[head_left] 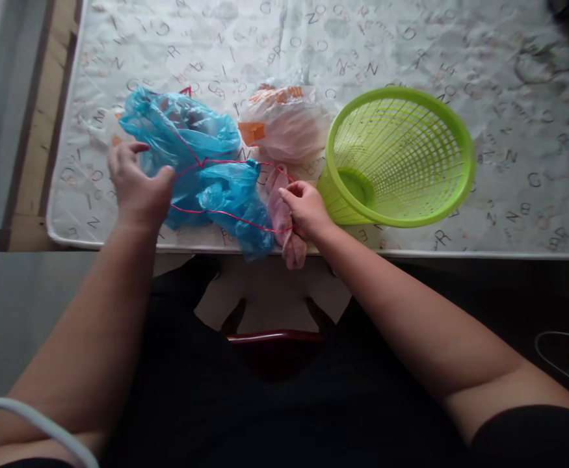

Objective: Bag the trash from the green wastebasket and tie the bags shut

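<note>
Thin red string (235,161) runs in two strands between my hands, above the blue plastic bags. My right hand (308,209) is closed in a pinch on the string, beside a crumpled pink bag (280,198) at the table's front edge. My left hand (140,182) is raised, with thumb and fingers curved and apart. Both strands reach it, perhaps looped around it; the contact is hidden. A large blue plastic bag (191,127) lies just beyond, with a smaller crumpled blue bag (238,201) between my hands.
A whitish plastic bag with orange print (291,127) sits behind the strands. Right of it, a lime-green perforated basket (330,188) leans with its mouth tilted towards me. The letter-patterned table cover (518,195) ends at the front edge. A white cable (35,419) crosses at lower left.
</note>
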Demonstrator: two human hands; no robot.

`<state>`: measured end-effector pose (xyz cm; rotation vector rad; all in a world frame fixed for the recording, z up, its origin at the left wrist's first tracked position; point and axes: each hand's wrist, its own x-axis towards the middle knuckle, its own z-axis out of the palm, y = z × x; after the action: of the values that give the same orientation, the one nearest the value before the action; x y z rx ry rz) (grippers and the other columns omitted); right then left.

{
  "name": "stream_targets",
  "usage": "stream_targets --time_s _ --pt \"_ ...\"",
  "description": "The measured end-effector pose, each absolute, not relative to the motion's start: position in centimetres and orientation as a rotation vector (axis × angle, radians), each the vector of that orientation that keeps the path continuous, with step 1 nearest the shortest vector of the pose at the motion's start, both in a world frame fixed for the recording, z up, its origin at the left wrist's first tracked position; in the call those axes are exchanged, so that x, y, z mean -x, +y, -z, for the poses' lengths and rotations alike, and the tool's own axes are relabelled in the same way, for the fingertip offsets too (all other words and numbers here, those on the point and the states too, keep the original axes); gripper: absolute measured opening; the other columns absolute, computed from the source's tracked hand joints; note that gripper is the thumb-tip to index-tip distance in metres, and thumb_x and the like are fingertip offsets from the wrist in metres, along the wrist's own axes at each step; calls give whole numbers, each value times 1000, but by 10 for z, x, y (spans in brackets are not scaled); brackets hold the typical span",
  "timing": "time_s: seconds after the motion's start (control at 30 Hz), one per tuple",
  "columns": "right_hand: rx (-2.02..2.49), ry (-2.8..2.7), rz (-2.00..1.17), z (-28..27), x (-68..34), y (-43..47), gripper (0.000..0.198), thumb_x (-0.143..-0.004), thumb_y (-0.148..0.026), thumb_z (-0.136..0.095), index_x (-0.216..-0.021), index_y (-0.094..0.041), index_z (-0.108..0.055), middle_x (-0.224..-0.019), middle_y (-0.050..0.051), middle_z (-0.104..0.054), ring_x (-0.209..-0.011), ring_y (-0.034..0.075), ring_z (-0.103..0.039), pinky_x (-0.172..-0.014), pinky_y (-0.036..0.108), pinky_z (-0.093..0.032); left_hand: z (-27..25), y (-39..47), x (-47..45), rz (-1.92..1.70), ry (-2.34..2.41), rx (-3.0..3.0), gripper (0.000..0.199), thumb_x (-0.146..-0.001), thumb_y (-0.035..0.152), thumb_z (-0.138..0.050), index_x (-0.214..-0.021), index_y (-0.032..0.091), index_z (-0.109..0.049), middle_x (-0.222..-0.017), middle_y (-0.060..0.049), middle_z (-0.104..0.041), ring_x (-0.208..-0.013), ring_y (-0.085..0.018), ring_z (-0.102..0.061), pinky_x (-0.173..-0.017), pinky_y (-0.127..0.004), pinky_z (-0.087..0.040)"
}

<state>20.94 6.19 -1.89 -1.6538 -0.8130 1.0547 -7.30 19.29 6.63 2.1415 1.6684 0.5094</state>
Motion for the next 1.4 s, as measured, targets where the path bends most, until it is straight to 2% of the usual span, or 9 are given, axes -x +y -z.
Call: stream_targets --time_s 0.1,0.17,0.3,0.43,0.63,0.93,1.07,1.2,1.4 --pt "1638 -906 -1137 8 -200 62 31 -88 -45 -74 -80 -23 -54 -78 -1 -58 -76 15 -55 -75 31 -48 -51 173 52 -583 1574 -2359 75 -87 45 -84 -152 24 -53 -175 -12 -34 -167 -44 -14 -128 -72 -18" --pt "1578 -975 -1240 1 -193 62 34 -88 -46 -76 -77 -24 -52 -75 -2 -55 -72 14 -51 -68 29 -45 -38 165 39 -436 1403 -2379 84 -84 40 -82 -161 35 -47 -178 -4 -33 -169 -42 -9 -133 -70 -11" --pt "1393 -1185 -1463 -11 -183 62 36 -88 -46 -77 -72 -23 -54 -70 -3 -56 -66 13 -47 -62 27 -40 -15 167 29 -327 1239 -2366 98 -80 32 -82 -168 35 -40 -166 -12 -53 -163 -44 -29 -130 -68 -22" --pt "1466 -1279 -1383 -14 -181 60 37 -92 -46 -73 -70 -23 -54 -69 -2 -56 -67 14 -48 -64 28 -43 -12 173 32 -294 1275 -2276 82 -78 28 -80 -157 30 -57 -120 -10 -78 -127 -38 -68 -115 -53 -46" --pt "1489 -1066 -1198 -1 -185 60 39 -78 -40 -89 -102 -24 -63 -109 5 -73 -103 21 -65 -96 36 -55 -35 160 13 -160 1046 -2248 20 -81 41 -75 -88 22 -78 -77 -3 -70 -80 -24 -68 -80 -34 -53" --pt "1294 -998 -1273 -22 -200 63 30 -81 -32 -85 -79 -24 -56 -81 -1 -63 -86 17 -59 -76 29 -53 -65 168 15 -209 1120 -1837 30 -66 18 -77 -96 19 -79 -79 -2 -73 -70 -20 -64 -67 -32 -53" --pt "1364 -892 -1204 -29 -210 65 33 -82 -27 -84 -78 -25 -51 -83 -1 -59 -84 16 -55 -72 27 -51 -67 187 42 -373 1402 -2027 35 -68 9 -72 -100 18 -82 -88 -1 -73 -77 -20 -61 -84 -36 -55" --pt "1388 -838 -1175 -26 -212 69 30 -84 -21 -79 -81 -26 -49 -83 -2 -56 -84 17 -56 -74 29 -53 -68 197 67 -490 1570 -2246 41 -69 2 -61 -100 20 -82 -97 -1 -71 -89 -21 -58 -102 -37 -50" --pt "1569 -958 -969 -19 -217 68 17 -87 -20 -71 -95 -27 -58 -105 4 -67 -113 26 -62 -96 41 -56 -66 203 94 -671 1762 -2120 31 -76 12 -63 -103 18 -78 -87 1 -65 -81 -18 -54 -93 -35 -51"
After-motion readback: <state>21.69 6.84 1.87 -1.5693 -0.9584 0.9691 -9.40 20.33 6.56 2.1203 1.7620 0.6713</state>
